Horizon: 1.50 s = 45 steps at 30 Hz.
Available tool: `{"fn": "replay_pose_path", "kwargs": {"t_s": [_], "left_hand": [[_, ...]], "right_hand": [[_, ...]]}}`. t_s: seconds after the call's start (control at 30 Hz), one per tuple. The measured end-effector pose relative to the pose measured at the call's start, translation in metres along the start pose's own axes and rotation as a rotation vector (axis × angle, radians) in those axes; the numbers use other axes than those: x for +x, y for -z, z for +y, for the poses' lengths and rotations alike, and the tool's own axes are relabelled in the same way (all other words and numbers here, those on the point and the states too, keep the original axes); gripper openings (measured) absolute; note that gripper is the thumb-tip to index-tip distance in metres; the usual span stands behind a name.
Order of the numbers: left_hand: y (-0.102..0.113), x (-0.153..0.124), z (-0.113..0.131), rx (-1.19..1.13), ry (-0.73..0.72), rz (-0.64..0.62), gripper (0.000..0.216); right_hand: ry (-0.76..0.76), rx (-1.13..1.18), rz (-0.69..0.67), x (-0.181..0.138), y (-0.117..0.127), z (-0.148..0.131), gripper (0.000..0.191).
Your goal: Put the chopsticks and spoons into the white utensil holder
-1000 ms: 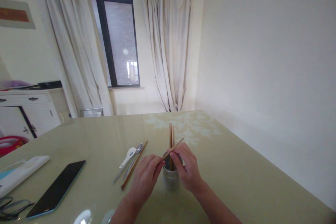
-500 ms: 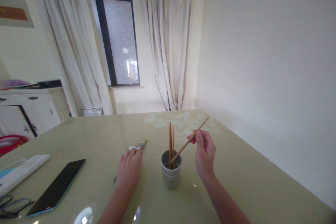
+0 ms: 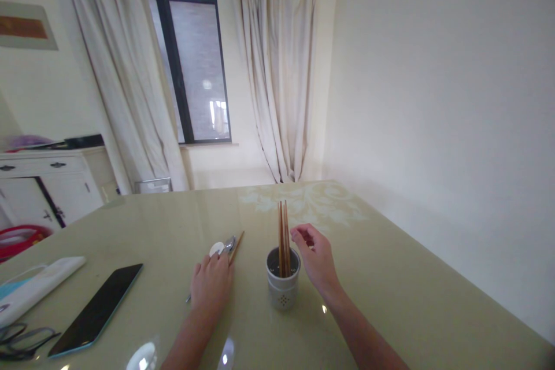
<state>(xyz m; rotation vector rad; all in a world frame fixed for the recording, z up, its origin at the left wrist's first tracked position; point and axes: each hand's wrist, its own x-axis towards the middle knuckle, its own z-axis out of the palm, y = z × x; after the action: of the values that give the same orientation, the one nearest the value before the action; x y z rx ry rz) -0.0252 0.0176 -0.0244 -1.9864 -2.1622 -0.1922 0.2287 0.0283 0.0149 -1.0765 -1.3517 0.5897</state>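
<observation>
My left hand rests palm down on the table, its fingers bent over a small bundle of utensils. Past its fingertips show a metal spoon, the rounded white end of what looks like a spoon and a wooden chopstick. A thin metal handle end sticks out on the hand's near left side. Several wooden chopsticks stand upright in a grey cup with small holes in its side. Just right of them is my right hand, empty, with thumb and fingers loosely curled and apart.
On the left of the glossy green table lie a dark phone or tablet, a white box-like object and glasses. A wall runs along the right side. A white cabinet stands behind at left.
The slanted chopstick in my right hand has been let go and now stands in the cup with the others. My right hand has moved left, closer to the cup; the left has drawn back slightly.
</observation>
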Motion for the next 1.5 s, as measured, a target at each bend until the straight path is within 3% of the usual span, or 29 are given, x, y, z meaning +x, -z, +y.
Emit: {"fn": "replay_pose_path", "kwargs": {"t_s": [0.13, 0.4, 0.5, 0.6, 0.67, 0.77, 0.87, 1.0, 1.17, 1.23, 1.37, 1.5], "left_hand": [[0.001, -0.002, 0.004, -0.051, 0.008, -0.031, 0.025], [-0.004, -0.001, 0.005, -0.017, -0.055, 0.091, 0.034], [-0.003, 0.002, 0.003, -0.073, -0.030, 0.164, 0.028], [0.000, 0.003, 0.005, -0.314, -0.043, 0.289, 0.025], [0.005, -0.001, 0.011, -0.543, -0.131, 0.441, 0.024], [0.012, -0.012, 0.024, -0.729, -0.379, 0.694, 0.019], [0.015, -0.025, 0.036, -0.759, -0.584, 0.767, 0.017], [0.013, -0.029, 0.039, -0.772, -0.542, 0.632, 0.026], [0.007, -0.007, 0.019, -0.723, -0.194, 0.417, 0.038], [0.000, 0.001, 0.010, -0.562, -0.146, 0.300, 0.036], [-0.017, 0.004, 0.001, -0.147, -0.148, 0.122, 0.043], [-0.023, -0.002, 0.003, -0.023, -0.146, 0.045, 0.044]], "right_hand": [[-0.007, -0.005, -0.010, -0.001, -0.001, 0.000, 0.042], [0.032, -0.005, -0.010, -0.006, -0.003, 0.004, 0.036], [0.125, -0.052, 0.072, -0.009, -0.003, 0.001, 0.030], [0.266, -0.095, 0.117, -0.014, -0.002, -0.006, 0.025], [0.335, -0.105, 0.075, -0.018, -0.002, -0.011, 0.023], [0.385, -0.081, -0.013, -0.023, -0.005, -0.015, 0.021], [0.363, 0.016, -0.079, -0.029, -0.008, -0.015, 0.023], [0.212, 0.205, -0.081, -0.028, -0.009, -0.019, 0.029], [0.139, 0.408, 0.293, -0.007, 0.007, -0.023, 0.032], [0.135, 0.425, 0.374, 0.002, 0.014, -0.020, 0.032], [0.117, 0.364, 0.316, 0.006, 0.016, -0.012, 0.032], [0.091, 0.232, 0.106, -0.002, 0.005, -0.006, 0.031]]}}
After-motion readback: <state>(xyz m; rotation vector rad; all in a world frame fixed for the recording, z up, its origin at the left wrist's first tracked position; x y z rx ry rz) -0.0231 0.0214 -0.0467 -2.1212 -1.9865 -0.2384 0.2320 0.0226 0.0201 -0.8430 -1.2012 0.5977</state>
